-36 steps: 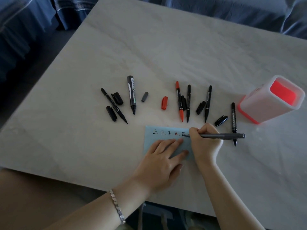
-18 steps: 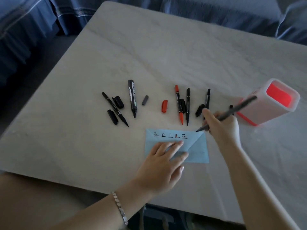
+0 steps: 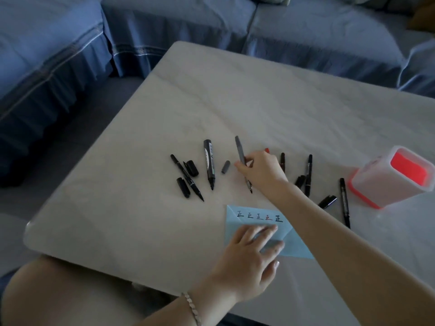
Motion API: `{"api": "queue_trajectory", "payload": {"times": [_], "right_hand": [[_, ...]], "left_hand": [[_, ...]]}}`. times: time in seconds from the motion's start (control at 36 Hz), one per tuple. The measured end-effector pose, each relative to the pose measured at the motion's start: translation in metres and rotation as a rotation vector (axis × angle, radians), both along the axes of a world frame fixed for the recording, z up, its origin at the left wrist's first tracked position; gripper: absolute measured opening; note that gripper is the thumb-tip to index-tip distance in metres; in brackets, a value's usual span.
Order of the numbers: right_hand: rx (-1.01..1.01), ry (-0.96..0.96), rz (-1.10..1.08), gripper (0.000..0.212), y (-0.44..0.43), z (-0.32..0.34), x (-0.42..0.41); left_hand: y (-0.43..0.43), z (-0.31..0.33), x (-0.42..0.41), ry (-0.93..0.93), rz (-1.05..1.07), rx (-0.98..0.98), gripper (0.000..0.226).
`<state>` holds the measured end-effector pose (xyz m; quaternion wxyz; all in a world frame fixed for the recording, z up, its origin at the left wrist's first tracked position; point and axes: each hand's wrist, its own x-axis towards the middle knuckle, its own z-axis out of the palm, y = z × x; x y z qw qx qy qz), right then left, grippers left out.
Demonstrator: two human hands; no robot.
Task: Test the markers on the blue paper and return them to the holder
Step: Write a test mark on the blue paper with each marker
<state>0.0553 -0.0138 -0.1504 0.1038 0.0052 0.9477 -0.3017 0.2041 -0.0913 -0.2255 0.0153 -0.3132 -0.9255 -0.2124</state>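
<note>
Grip R: right hand point(image 3: 261, 171) pinches grey marker point(image 3: 240, 151) mid-barrel, fingers curled, nib down, just beside grey cap point(image 3: 225, 167).
Grip L: left hand point(image 3: 249, 255) flat, fingers straight, pressing blue paper point(image 3: 297, 249) onto table point(image 3: 141, 220).
Progress, head view: 5 test marks on paper; est. testing mostly done. Capping + return not yet done.
Container: holder point(image 3: 367, 184) upright at table's R side; no mkrs visible inside, red interior only.
Remaining: loose mkrs point(image 3: 209, 163) lie uncapped on table, caps point(image 3: 191, 168) beside them.
</note>
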Motion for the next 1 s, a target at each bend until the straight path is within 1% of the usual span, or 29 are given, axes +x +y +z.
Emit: {"api": "queue_trajectory", "payload": {"times": [0.03,0.14,0.22,0.31,0.36,0.42,0.53,0.67,0.72,0.81,0.86,0.94,1.0], "right_hand": [[0.029,0.005,-0.020,0.033,-0.005,-0.002,-0.003],[0.256,0.042,-0.031,0.031,-0.012,-0.010,-0.011],[0.283,0.032,-0.037,0.034,-0.012,-0.016,-0.012],[0.277,0.032,-0.035,0.040,-0.011,-0.015,-0.007],[0.262,0.075,-0.014,0.033,-0.013,-0.012,-0.005],[0.224,0.099,0.023,0.032,-0.019,-0.007,-0.005],[0.198,0.046,0.107,0.035,-0.040,-0.004,-0.005],[0.192,-0.088,0.060,0.047,-0.053,-0.010,-0.008],[0.151,-0.112,0.010,0.043,-0.054,-0.012,-0.007],[0.105,-0.153,-0.038,0.045,-0.055,-0.011,-0.005],[0.085,-0.165,-0.051,0.042,-0.054,-0.010,-0.003],[-0.004,-0.163,-0.039,0.040,-0.051,-0.007,0.003],[-0.130,-0.133,-0.056,0.037,-0.045,-0.003,0.010]], "left_hand": [[0.000,0.000,0.000,0.003,-0.001,-0.005,0.035],[-0.001,0.002,0.002,0.008,0.001,-0.003,0.034],[-0.001,0.000,0.003,0.014,-0.008,-0.002,0.034],[-0.001,0.001,0.003,0.011,-0.018,-0.047,0.036],[-0.001,0.002,0.002,0.008,-0.023,-0.048,0.036],[-0.001,0.002,0.001,0.003,-0.019,-0.044,0.034],[0.000,0.000,0.001,0.020,-0.013,-0.030,0.033],[0.000,-0.002,0.001,0.061,0.000,0.012,0.029],[0.000,-0.003,0.001,0.074,0.001,0.040,0.026],[0.000,-0.004,0.000,0.090,0.004,0.044,0.024],[0.000,-0.004,0.000,0.095,0.003,0.061,0.023],[0.000,-0.004,0.000,0.101,0.001,0.074,0.023],[-0.001,-0.005,0.001,0.092,0.000,0.065,0.025]]}}
